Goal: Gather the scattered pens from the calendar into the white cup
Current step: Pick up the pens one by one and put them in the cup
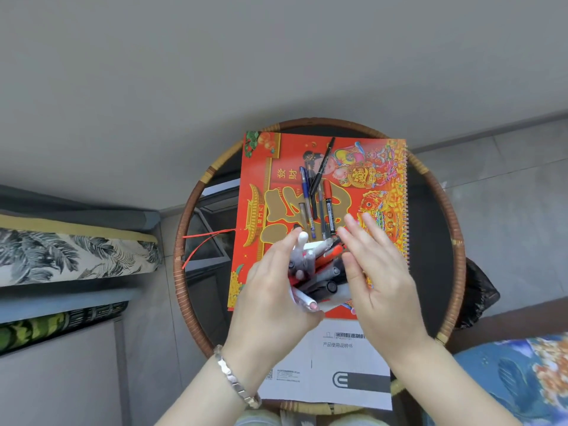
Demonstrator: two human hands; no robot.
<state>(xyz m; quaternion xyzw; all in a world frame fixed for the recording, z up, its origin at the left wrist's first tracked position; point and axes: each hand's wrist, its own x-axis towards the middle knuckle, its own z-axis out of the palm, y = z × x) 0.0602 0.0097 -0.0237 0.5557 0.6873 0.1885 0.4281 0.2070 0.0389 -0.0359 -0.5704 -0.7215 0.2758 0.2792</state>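
The left hand (pixel 276 284) is gripping a bundle of pens (pixel 319 272) over the calendar (pixel 261 179) while the right hand (pixel 378 265) is hovering open, fingers spread, alongside

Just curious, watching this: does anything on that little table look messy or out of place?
Yes. Several pens lie loose and criss-crossed on the red calendar, one black pen slanting across the others. A white leaflet overhangs the table's near rim.
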